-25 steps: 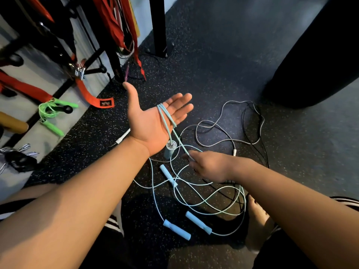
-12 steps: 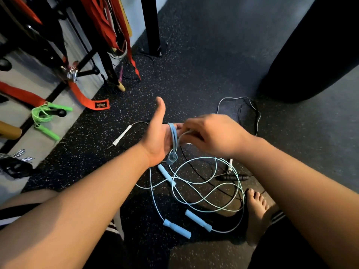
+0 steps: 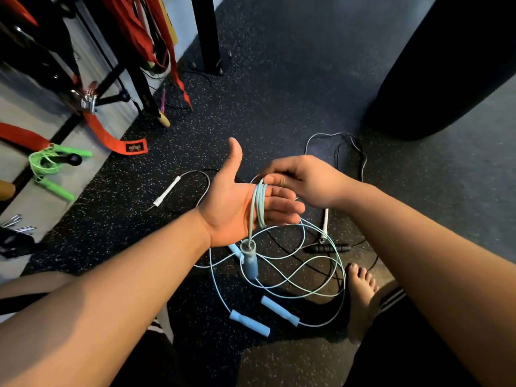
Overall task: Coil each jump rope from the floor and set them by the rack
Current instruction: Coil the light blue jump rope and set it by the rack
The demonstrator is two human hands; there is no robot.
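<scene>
Hands meet mid-frame: our left hand (image 3: 237, 202) lies flat, palm up; our right hand (image 3: 304, 180), low by the floor (image 3: 279, 107) a second ago, now pinches the pale blue jump rope (image 3: 258, 203), laying another loop over it; most cord stays tangled below

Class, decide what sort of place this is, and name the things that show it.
Probably a gym or home workout room: speckled rubber floor, a black punching bag, and a rack hung with red straps.
</scene>
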